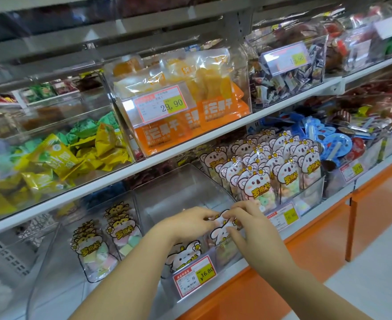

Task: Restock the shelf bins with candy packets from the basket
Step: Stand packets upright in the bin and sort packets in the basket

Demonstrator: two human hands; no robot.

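Where both hands meet, just above the yellow 16.80 price tag (194, 275), a koala-shaped candy packet (221, 230) stands at the front of the clear bin (167, 195). Fingers of the left hand (189, 224) are curled, pinching the packet's top edge. Fingers and thumb of the right hand (252, 224) pinch the same packet from the other side and cover its right half. Its lower part blurs behind the bin's front wall. A second packet (185, 252), directly above the tag, is partly hidden by the left wrist. Up-right of the tag, the neighbouring bin holds more koala packets (271, 162). Far left of the tag is a grey perforated object (5, 250), cut off by the frame edge and seen through glare. It is possibly the basket, though that is not certain.
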